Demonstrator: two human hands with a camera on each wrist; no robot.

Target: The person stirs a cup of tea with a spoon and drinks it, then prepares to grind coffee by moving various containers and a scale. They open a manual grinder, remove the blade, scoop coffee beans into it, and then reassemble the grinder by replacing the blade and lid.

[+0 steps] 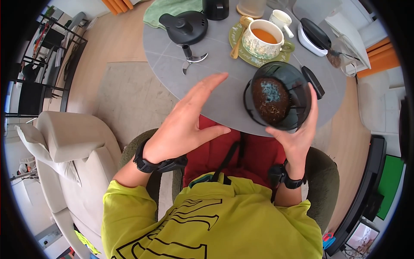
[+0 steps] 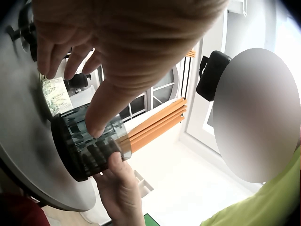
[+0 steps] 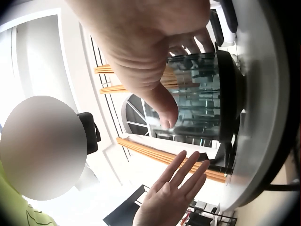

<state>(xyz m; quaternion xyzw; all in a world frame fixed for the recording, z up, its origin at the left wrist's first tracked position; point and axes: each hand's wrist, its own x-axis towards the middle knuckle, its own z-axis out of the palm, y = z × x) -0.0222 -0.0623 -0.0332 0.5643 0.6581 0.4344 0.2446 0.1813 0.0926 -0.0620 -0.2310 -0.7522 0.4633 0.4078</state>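
Right hand (image 1: 299, 140): grip clamped on the dark see-through tub (image 1: 299, 97), thumb near side, fingers far side. Tub at the near desk (image 1: 159, 49) edge, mouth toward the head camera; can't tell if its base touches the desk. Left hand (image 1: 181, 123): fingers straight, thumb spread, holding nothing, near the tub but apart. Just past the tub, blocking that side: plate (image 1: 235, 36) with cup (image 1: 258, 48) of orange liquid and spoon (image 1: 235, 49). Just right: small black object (image 1: 313, 82). Farther left: blade (image 1: 188, 54), black lid (image 1: 183, 28), green cloth (image 1: 161, 13). Head view alone shows brown stuff (image 1: 269, 113) with a blue patch inside; wrist views show the tub's side wall and black base (image 3: 227, 96) instead. Left wrist view overlaps left thumb and tub; head view shows the gap.
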